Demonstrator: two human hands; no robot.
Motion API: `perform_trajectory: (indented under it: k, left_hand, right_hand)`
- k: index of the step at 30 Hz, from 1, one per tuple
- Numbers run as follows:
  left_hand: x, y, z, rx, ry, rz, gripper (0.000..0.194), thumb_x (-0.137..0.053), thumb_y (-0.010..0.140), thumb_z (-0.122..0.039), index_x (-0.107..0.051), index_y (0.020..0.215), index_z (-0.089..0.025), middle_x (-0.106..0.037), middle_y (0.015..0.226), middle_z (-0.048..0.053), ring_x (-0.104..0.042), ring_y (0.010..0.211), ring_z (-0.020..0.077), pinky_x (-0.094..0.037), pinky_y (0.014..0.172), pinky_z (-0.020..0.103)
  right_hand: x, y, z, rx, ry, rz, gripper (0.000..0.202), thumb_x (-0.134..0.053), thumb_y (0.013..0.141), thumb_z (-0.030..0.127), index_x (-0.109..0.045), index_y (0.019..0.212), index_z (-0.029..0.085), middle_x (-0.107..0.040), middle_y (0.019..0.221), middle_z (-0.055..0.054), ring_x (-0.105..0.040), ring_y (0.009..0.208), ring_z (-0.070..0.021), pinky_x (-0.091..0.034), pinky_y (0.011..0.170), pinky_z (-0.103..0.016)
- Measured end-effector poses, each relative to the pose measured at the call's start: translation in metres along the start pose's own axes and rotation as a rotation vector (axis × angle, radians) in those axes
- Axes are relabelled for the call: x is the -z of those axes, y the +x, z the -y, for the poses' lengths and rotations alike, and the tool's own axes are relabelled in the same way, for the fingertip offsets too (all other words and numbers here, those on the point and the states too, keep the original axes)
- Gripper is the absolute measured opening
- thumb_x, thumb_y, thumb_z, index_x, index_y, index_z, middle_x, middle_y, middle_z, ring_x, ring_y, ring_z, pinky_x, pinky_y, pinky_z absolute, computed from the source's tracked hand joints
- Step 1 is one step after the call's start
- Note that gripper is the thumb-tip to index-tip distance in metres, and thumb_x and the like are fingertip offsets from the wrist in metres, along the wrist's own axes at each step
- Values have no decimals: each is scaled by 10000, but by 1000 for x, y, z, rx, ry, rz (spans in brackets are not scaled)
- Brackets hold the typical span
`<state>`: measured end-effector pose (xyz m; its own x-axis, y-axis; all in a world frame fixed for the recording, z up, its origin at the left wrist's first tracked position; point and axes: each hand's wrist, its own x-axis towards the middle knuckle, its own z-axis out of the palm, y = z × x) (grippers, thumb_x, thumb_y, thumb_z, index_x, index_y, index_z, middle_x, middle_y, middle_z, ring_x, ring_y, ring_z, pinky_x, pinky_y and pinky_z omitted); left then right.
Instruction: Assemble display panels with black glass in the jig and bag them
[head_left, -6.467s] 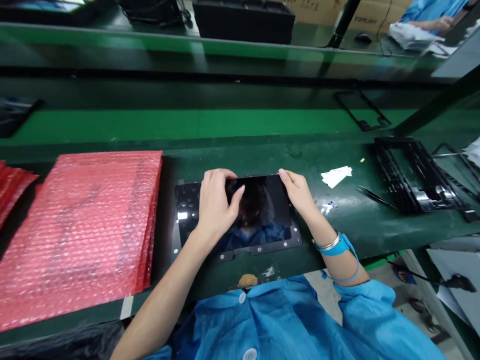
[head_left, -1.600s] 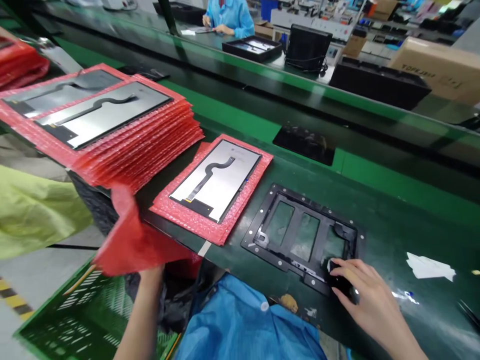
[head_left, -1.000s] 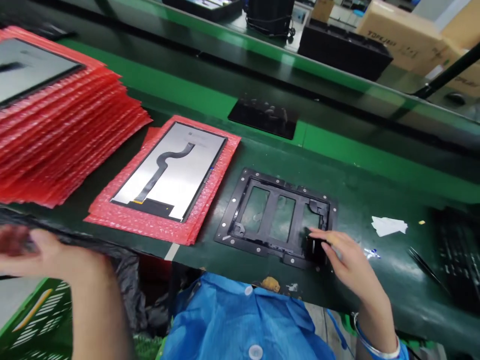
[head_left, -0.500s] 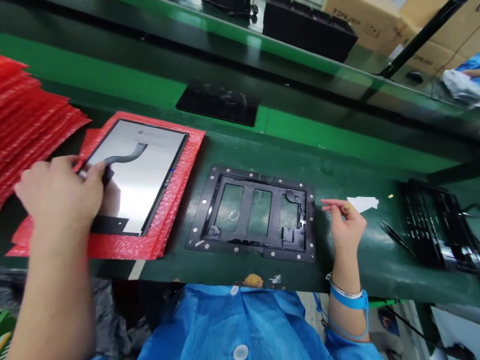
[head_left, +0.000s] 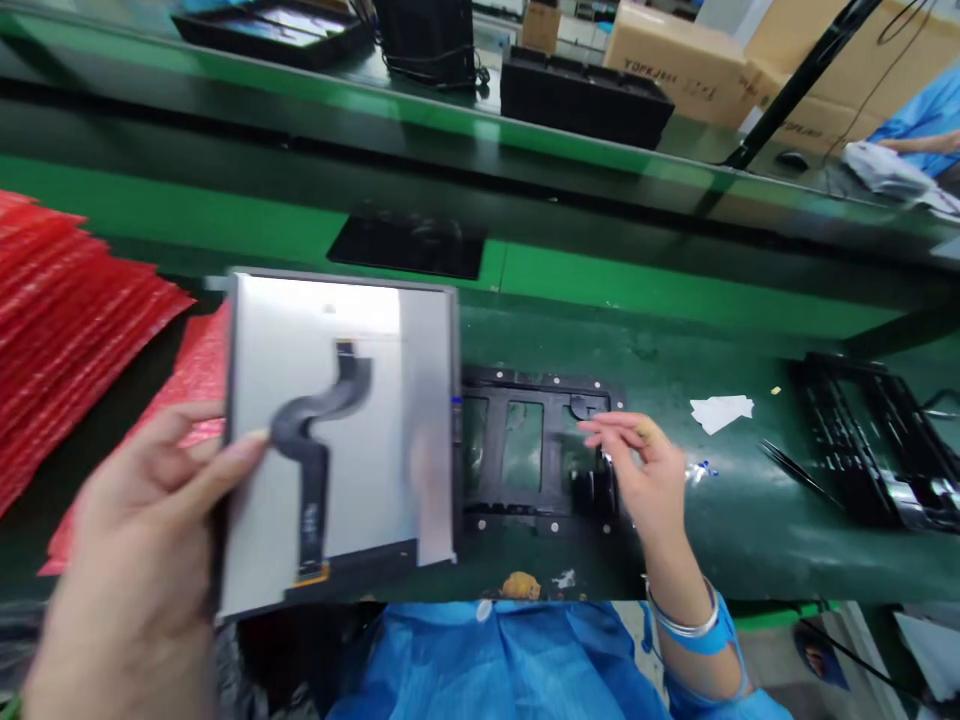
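Note:
My left hand [head_left: 161, 500] grips an LCD display panel [head_left: 375, 430] by its left edge, thumb on its silvery back. The panel is lifted and tilted up. A dark flex cable [head_left: 311, 440] bends across its back, with a gold-edged end near the bottom. Behind its right side lies a black plastic frame [head_left: 493, 450] with rectangular openings and round silver dots; the panel hides its left part. Over the frame's right side is my right hand [head_left: 641, 470], thumb and fingers drawn together. Whatever is between them, if anything, is too small to make out.
Red bubble-wrap sleeves [head_left: 67, 340] are stacked at left. A black flat sheet [head_left: 409, 248] lies at the back. To the right are white paper [head_left: 720, 412], tweezers [head_left: 799, 470] and black frames [head_left: 862, 440]. Cardboard boxes [head_left: 675, 60] and a person's blue sleeve [head_left: 919, 110] show beyond the shelf.
My left hand has raised the display panel off the red bubble wrap and brought it right, toward the black frame. The flex cable now hangs unfolded. My right hand has moved left over the frame.

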<state>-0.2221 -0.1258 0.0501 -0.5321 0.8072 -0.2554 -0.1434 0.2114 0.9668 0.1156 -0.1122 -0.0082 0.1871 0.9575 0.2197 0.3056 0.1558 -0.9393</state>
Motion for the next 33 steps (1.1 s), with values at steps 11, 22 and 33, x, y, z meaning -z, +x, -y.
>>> perform_trajectory:
  k: [11,22,33]
  left_hand:
    - [-68,-36,24,52,-46,315,488,-882,543,-287,-553,902,-263,-684,563,-66,-614,366,189,-522,325,263]
    - [-84,-42,25,7,-4,291,391,-852,532,-262,-608,837,-269,-729,610,-69,-634,401,152,-539,378,198]
    - [-77,-28,32,122,-179,321,515,-929,492,-288,-571,857,-225,-692,543,-48,-588,360,135,-504,360,191]
  right_hand:
    - [-24,-8,29,187,-483,64,100,-560,934,269,-651,924,227,-725,806,-24,-678,720,-160,-501,684,-282]
    - [-16,-11,25,98,-661,135,87,-509,931,226,-588,899,245,-721,768,-16,-686,709,-179,-474,639,-271]
    - [81,-9,-28,-287,-236,-155,239,-554,854,470,-513,851,235,-590,495,53,-523,420,-140,-402,478,-264]
